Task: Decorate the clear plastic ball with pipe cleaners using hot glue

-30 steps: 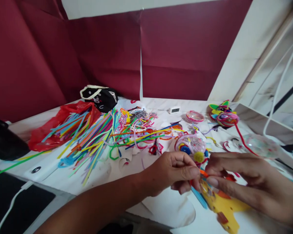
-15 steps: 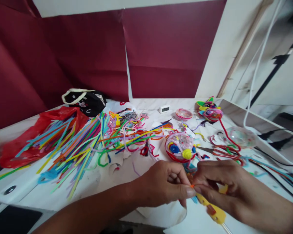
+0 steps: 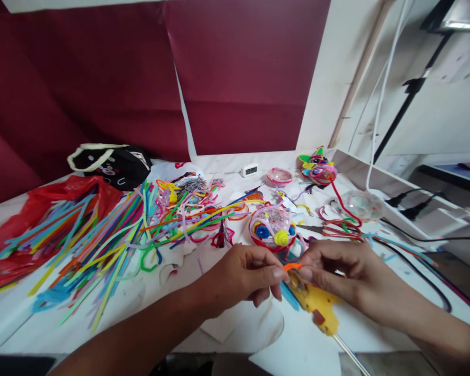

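Observation:
Between my two hands is a short orange pipe cleaner (image 3: 292,266), bent in a small arch. My left hand (image 3: 254,274) pinches one end between thumb and fingers. The other end is pinched by my right hand (image 3: 332,266). Under my right hand lies a yellow glue gun (image 3: 323,305), partly covered by the fingers. Just beyond the hands sits a clear ball (image 3: 274,224) trimmed with pipe cleaners, with blue coils and a yellow coil on its front. A light blue strip (image 3: 290,296) lies beside the glue gun.
Many coloured pipe cleaners (image 3: 113,235) spread over the left, some in a red plastic bag (image 3: 74,185). Red-handled scissors (image 3: 339,230) lie to the right. Behind are a small digital clock (image 3: 250,170), a pink-rimmed clear bowl (image 3: 279,177) and a decorated figure (image 3: 319,169). Black cables (image 3: 419,279) run along the right.
My hands have drawn slightly apart, and more of the orange pipe cleaner shows between them. The camera view has turned right, so the table's things appear farther left.

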